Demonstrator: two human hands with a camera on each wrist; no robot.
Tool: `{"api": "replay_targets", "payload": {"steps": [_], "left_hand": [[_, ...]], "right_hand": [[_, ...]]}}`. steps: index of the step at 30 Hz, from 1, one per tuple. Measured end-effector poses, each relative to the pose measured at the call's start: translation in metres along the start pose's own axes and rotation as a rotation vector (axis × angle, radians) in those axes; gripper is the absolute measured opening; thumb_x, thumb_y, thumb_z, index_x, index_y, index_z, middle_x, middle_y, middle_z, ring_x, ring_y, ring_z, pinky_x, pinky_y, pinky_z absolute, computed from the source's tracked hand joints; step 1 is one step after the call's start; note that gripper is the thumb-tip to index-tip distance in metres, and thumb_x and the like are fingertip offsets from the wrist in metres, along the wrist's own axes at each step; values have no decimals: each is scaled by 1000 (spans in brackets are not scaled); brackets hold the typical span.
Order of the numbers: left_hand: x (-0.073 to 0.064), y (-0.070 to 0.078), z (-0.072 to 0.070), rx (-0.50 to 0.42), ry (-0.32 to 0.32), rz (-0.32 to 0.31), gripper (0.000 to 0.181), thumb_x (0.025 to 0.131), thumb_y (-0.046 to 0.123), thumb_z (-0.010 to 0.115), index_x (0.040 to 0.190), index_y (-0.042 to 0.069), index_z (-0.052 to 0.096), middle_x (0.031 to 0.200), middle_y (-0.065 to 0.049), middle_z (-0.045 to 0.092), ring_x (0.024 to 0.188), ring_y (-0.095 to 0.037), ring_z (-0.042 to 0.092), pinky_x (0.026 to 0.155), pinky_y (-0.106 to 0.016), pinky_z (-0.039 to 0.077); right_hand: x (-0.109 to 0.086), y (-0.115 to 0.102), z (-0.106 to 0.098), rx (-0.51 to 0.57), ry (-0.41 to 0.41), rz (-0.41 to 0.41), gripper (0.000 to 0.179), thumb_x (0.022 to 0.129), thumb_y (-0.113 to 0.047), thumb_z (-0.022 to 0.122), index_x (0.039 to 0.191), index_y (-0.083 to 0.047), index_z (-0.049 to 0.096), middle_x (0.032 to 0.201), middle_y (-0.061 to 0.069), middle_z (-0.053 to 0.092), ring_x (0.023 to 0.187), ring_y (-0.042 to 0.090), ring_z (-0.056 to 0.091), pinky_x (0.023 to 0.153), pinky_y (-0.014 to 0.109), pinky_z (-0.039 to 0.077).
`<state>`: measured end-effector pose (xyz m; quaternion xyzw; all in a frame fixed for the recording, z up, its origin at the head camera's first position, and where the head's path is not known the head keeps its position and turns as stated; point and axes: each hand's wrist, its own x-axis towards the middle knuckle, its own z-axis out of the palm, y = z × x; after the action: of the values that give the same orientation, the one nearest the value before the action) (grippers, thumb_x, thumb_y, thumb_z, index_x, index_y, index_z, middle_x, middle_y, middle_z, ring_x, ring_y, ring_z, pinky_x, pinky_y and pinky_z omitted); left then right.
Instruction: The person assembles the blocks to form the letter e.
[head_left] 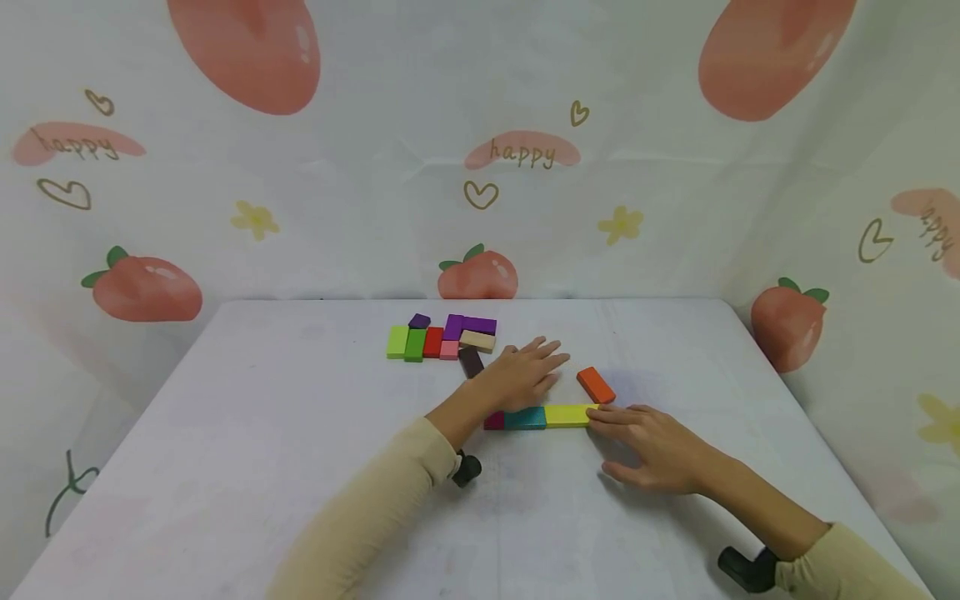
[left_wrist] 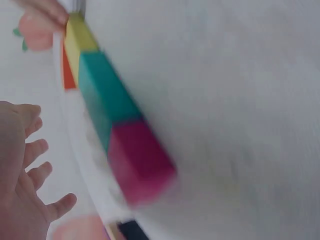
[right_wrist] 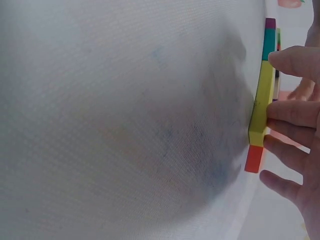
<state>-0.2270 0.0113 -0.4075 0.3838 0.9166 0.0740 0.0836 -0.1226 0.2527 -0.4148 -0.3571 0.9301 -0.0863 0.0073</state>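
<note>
A magenta block, a teal block and a yellow block lie end to end in a straight row. My left hand is just behind the row, palm down with its fingers spread, holding nothing; the left wrist view shows those fingers apart from the blocks. At the row's right end, my right hand has extended fingertips on the yellow block, its thumb out to the front. Just behind that end lies an orange block, slanted. Beside my left wrist is a dark block, partly covered.
Toward the back of the white table lies a cluster of small blocks, among them a lime block, a green block, a red block, a pink block, a purple block and a beige block. A patterned cloth hangs behind.
</note>
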Motion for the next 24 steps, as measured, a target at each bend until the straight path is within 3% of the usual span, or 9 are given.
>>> {"api": "replay_targets", "payload": {"steps": [8,14,18,24], "left_hand": [[-37,-56,-17,-79,29,-141,51,104,29,49,154,20,40,160,-4,33,151,-27,21,117,-59,20],[-62,-90,-15,-40,78,-157,46,102,22,53,147,11,50,153,-10,45,147,-31,30,114,-60,25],[-72,-98,-10,12,103,-119,40,101,22,57,139,9,59,147,-11,52,143,-32,37,112,-62,30],[-79,-96,-8,46,103,-91,38,100,24,59,134,8,64,143,-11,56,141,-32,41,110,-61,32]], "right_hand": [[1,-2,-1,-6,-10,-8,55,86,-33,73,132,-5,64,140,8,59,125,27,58,100,53,47],[1,-4,-3,-14,-15,-2,55,86,-34,73,131,-4,65,139,8,60,125,27,58,100,53,47],[0,-3,-3,-16,-15,4,55,86,-34,74,131,-4,65,138,8,60,124,27,58,100,53,47],[1,-3,-3,-9,-13,4,54,86,-34,74,131,-5,65,138,7,60,124,26,59,100,53,47]]}}
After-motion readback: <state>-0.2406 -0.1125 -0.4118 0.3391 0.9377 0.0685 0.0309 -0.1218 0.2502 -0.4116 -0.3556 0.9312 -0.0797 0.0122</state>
